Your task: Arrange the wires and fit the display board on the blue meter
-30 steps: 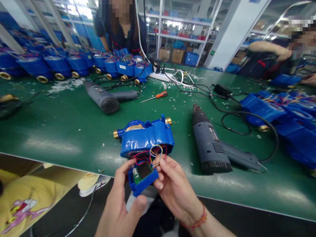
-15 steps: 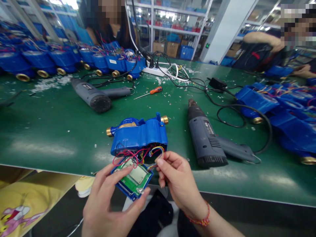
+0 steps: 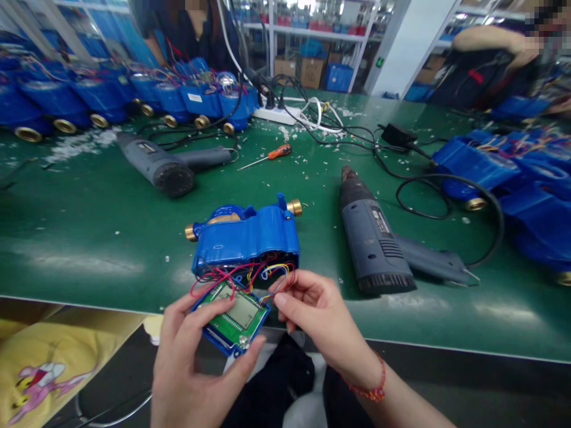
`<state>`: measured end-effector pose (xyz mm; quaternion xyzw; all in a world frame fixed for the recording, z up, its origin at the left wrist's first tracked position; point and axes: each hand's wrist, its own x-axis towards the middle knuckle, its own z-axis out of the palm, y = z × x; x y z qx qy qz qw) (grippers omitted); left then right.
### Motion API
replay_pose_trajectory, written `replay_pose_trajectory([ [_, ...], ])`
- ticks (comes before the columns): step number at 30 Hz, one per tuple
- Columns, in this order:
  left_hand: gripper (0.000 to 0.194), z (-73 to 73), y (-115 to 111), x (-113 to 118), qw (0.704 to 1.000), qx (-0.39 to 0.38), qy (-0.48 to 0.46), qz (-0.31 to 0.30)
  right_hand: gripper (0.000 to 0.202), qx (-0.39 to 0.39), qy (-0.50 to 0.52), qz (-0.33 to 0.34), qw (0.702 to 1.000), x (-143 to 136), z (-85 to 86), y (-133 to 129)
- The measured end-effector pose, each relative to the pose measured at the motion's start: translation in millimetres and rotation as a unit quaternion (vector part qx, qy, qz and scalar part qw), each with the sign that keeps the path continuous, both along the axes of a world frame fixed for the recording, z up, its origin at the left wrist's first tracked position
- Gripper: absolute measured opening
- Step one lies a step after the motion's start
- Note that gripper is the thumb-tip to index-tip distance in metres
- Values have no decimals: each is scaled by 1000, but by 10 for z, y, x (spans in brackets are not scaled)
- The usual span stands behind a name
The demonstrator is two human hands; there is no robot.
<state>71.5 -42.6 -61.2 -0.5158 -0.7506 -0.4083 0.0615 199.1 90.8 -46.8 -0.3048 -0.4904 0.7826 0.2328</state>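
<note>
In my left hand [image 3: 200,351] is a green circuit board with a small display [image 3: 241,310], seated in a blue plastic frame; my thumb and fingers grip its edges. My right hand [image 3: 312,309] pinches thin coloured wires [image 3: 277,286] at the board's right side. Red, yellow and blue wires run from the board into the open near side of a blue water meter [image 3: 247,238] with brass threaded ends. The meter lies on the green table just beyond my hands. Wires and fingers partly cover the board's upper edge.
A heat gun [image 3: 375,238] lies right of the meter, another heat gun [image 3: 167,166] at the left. An orange screwdriver [image 3: 279,153] lies behind. Blue meters [image 3: 473,160] crowd both sides. Cables trail from a white power strip [image 3: 279,115]. Two people sit across the table.
The view has shifted slightly, so the table things sit a little higher in the picture. Both hands keep their hold on the board and wires, with the right fingers slightly nearer the board.
</note>
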Motion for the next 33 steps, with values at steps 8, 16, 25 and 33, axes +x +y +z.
replay_pose_trajectory([
  [8, 32, 12, 18, 7, 1000, 18, 6, -5, 22, -15, -17, -5, 1000, -65, 19, -44],
  [16, 30, 43, 17, -24, 999, -14, 36, -18, 9, 59, -29, -19, 998, -106, -2, -36],
  [25, 20, 128, 63, 41, 995, -85, 46, -33, 14, 53, -8, -10, 999, -87, 23, -18],
  [33, 24, 320, -94, -18, 995, -66, 77, 2, 22, 46, 5, -3, 999, -62, -72, -24],
])
